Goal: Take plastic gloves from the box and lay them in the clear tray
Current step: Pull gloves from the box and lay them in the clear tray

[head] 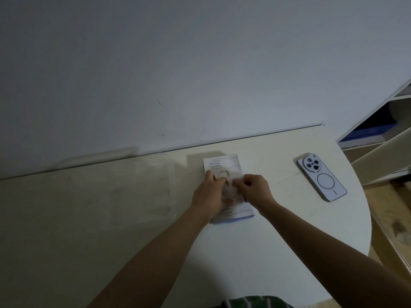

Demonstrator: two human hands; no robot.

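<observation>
- Left hand [210,192] lies on the box [224,162], its fingertips curled at the opening and, as far as I can tell, pinching the glove [231,187].
- Tray [170,185], far left on the surface [266,241], stands beside the box but apart from it. I see no glove in it, though clear film in a clear tray would be hard to make out.
- The box lies flat in the middle, near the wall. Its top bears outline drawings of a hand, and a small blue patch shows by the right wrist. No words can be read.
- The glove is a crumpled, see-through wad that rises from the opening between the two hands.
- Right hand [255,185] has thumb and fingertips closed on the glove from the other side.
- Judgement: this is an early stage, with a glove being drawn out. Carrying it to the tray and laying it there remain.
- Phone [322,176] lies face down to the right, with a camera cluster and a ring mark but no legible brand.
- Shelf [378,134] stands at the far right.
</observation>
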